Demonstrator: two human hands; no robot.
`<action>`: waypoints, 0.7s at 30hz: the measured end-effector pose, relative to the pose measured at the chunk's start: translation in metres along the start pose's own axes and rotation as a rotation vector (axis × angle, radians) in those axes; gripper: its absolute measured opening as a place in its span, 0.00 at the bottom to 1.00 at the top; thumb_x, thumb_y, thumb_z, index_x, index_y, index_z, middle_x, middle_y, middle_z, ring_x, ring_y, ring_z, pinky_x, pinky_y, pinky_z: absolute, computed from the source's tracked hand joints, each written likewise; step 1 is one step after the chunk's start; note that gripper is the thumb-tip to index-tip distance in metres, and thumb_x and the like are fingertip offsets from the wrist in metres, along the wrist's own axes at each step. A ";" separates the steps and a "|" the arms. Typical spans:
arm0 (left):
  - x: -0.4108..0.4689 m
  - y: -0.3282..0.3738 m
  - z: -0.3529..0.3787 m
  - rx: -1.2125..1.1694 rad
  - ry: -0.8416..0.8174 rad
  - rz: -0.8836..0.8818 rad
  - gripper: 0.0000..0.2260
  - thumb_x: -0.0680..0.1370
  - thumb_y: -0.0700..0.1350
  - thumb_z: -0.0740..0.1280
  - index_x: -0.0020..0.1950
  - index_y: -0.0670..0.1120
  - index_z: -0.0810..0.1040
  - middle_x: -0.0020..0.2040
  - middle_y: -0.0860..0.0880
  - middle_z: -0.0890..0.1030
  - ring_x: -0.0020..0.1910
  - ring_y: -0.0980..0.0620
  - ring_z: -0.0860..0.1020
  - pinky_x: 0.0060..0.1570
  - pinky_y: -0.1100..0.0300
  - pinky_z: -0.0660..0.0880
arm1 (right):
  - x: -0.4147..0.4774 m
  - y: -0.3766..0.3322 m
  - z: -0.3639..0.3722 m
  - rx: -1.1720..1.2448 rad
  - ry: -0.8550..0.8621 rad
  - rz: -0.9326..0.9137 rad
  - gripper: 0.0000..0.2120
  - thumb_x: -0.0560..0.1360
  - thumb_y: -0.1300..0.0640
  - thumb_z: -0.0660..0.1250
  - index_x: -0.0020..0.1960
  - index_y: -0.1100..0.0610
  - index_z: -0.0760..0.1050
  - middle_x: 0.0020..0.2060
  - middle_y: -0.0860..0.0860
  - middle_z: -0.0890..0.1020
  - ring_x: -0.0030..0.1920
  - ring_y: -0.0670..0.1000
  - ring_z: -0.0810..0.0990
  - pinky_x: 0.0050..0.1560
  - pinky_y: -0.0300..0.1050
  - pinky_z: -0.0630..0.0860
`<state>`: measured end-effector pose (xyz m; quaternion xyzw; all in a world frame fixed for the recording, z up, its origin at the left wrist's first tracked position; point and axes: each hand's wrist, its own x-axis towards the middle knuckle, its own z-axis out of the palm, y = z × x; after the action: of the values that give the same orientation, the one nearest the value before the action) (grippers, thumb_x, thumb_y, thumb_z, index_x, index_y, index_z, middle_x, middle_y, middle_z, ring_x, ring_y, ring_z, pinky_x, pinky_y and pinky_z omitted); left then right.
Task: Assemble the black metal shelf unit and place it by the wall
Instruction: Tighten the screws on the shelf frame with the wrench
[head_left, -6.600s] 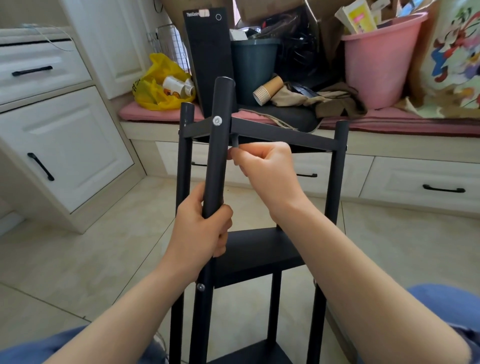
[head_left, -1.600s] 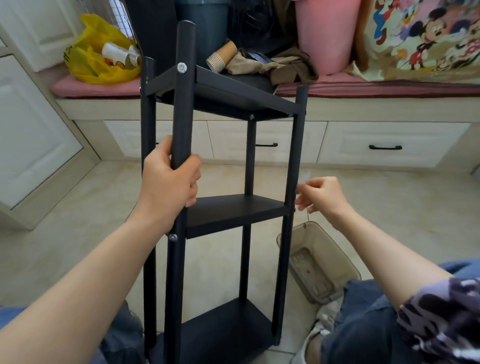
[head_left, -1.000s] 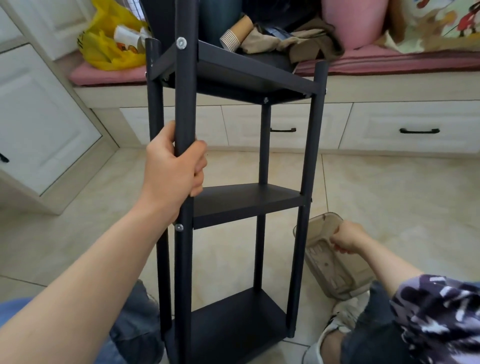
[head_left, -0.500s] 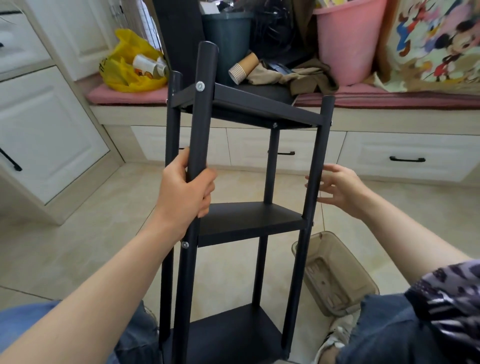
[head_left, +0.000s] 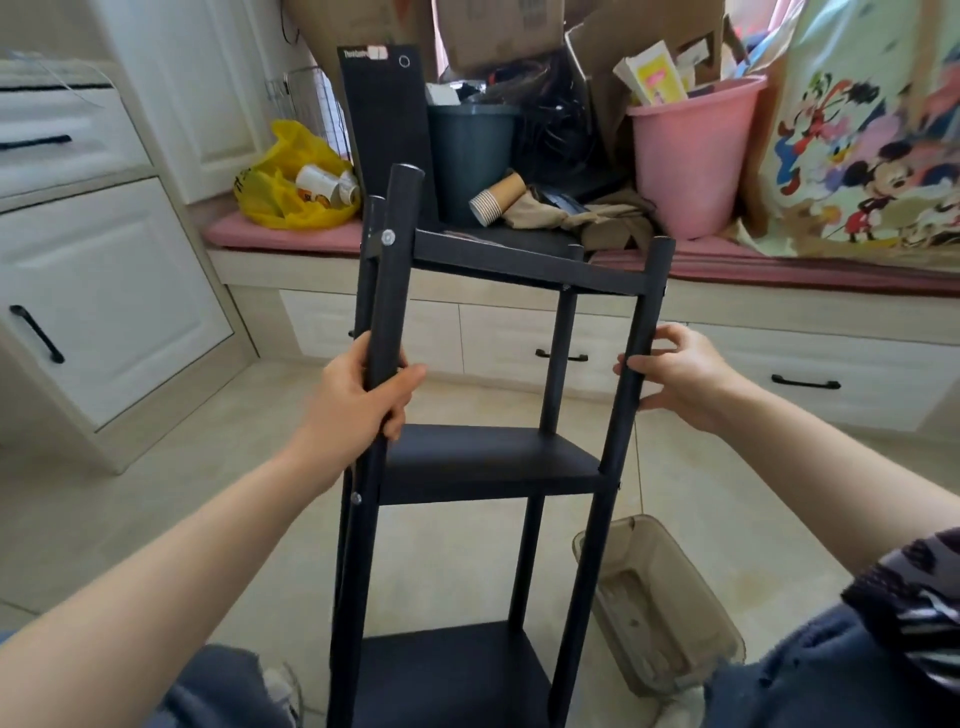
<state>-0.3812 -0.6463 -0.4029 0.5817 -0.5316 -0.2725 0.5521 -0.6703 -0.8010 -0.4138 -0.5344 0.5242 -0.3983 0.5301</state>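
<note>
two hands (head_left: 358, 400) (head_left: 680, 374) around shelf unit (head_left: 488, 452) posts

Worn by the person: a short sleeve (head_left: 914, 597) of dark fabric printed with pale, mottled streaks on the right arm, both forearms uncovered down to the left hand (head_left: 363, 400) and right hand (head_left: 680, 374); faded blue denim jeans (head_left: 810, 680), ragged at one edge; white shoes (head_left: 283, 691) showing beside the denim
</note>
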 end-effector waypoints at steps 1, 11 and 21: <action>0.005 -0.002 -0.002 0.036 0.002 0.002 0.07 0.80 0.40 0.69 0.49 0.42 0.71 0.28 0.49 0.71 0.24 0.51 0.70 0.30 0.57 0.74 | 0.001 -0.004 0.000 -0.008 0.004 -0.022 0.16 0.79 0.69 0.64 0.64 0.58 0.68 0.52 0.59 0.81 0.54 0.56 0.82 0.52 0.65 0.80; 0.061 -0.027 -0.007 0.142 0.107 -0.079 0.06 0.81 0.41 0.68 0.54 0.40 0.73 0.38 0.44 0.76 0.34 0.55 0.75 0.39 0.63 0.71 | 0.028 -0.032 0.018 -0.098 0.055 -0.151 0.14 0.78 0.69 0.65 0.60 0.56 0.68 0.52 0.56 0.79 0.56 0.57 0.81 0.51 0.61 0.81; 0.118 -0.071 -0.009 0.030 0.079 -0.142 0.05 0.81 0.41 0.68 0.47 0.45 0.74 0.33 0.50 0.75 0.36 0.52 0.74 0.48 0.52 0.72 | 0.085 -0.025 0.035 -0.079 0.083 -0.205 0.14 0.78 0.66 0.66 0.58 0.52 0.69 0.52 0.51 0.80 0.56 0.54 0.81 0.54 0.57 0.81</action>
<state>-0.3166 -0.7640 -0.4349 0.6363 -0.4708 -0.2801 0.5432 -0.6212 -0.8822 -0.4042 -0.5888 0.5033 -0.4513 0.4431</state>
